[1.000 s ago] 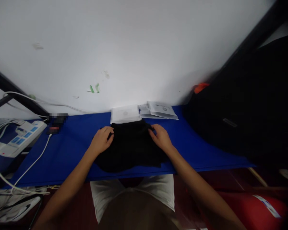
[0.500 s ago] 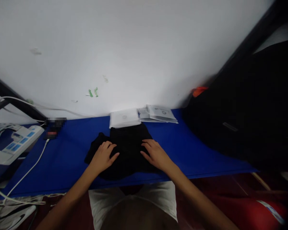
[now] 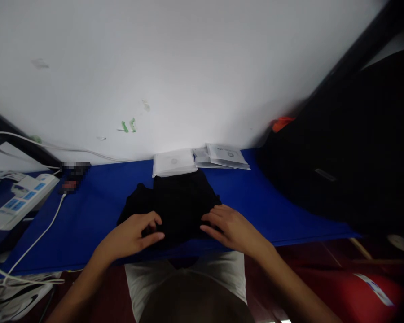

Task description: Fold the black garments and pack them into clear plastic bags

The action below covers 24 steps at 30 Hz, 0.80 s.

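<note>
A black cloth (image 3: pixel 180 197) lies partly folded on the blue table cover (image 3: pixel 252 202), near its front edge. My left hand (image 3: pixel 138 231) rests at the cloth's lower left, fingers bent and thumb apart from them. On the lower right side of the cloth is my right hand (image 3: pixel 227 224), its fingers spread and slightly curved. Neither hand visibly grips the fabric. Just behind the cloth sits a white packet (image 3: pixel 174 163), touching or nearly touching its back edge.
More packets (image 3: pixel 227 154) lie at the back against the white wall. A power strip (image 3: pixel 23 199), white cables and a dark device (image 3: pixel 74 176) are at the left. A large black item (image 3: pixel 340 148) covers the right end. Something red (image 3: pixel 346 291) is below right.
Both hands have moved down toward the table's front edge, and the left fingers are more bent. The cloth's lower edge has drawn in a little. The view has shifted slightly.
</note>
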Motion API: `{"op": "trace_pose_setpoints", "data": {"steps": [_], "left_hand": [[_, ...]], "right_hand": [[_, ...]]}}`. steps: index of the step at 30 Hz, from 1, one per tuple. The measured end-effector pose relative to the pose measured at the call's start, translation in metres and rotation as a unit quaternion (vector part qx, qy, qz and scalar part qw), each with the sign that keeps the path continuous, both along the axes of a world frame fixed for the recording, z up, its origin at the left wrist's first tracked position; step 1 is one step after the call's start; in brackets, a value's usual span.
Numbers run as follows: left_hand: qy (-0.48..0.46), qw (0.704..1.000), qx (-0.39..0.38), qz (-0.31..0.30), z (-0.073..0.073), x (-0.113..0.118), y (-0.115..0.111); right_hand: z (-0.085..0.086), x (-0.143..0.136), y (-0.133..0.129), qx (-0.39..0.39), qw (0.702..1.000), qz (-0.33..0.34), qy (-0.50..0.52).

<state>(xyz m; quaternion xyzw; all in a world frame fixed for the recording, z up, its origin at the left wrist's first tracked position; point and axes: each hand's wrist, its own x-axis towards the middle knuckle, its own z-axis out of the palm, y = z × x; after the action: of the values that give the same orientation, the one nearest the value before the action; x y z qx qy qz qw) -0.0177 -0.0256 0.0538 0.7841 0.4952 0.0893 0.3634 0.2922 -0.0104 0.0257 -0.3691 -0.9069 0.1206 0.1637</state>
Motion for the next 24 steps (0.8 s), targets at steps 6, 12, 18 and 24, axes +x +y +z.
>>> {"op": "trace_pose_setpoints", "data": {"steps": [6,12,18,24], "left_hand": [[-0.047,0.999,-0.024,0.006,-0.007,0.012,-0.001],[0.078,0.977,0.199,0.016,-0.074,0.023,0.016],[0.135,0.957,0.258,-0.007,-0.099,0.016,0.013],[0.139,0.954,0.267,-0.005,-0.099,0.017,0.011]], "right_hand": [[-0.001,-0.029,-0.011,-0.014,0.998,-0.053,-0.014],[-0.051,-0.067,0.002,0.011,0.994,-0.106,-0.001],[-0.081,-0.06,-0.003,0.025,0.995,-0.1,0.003],[-0.061,-0.031,0.019,-0.004,0.998,-0.056,0.018]]}}
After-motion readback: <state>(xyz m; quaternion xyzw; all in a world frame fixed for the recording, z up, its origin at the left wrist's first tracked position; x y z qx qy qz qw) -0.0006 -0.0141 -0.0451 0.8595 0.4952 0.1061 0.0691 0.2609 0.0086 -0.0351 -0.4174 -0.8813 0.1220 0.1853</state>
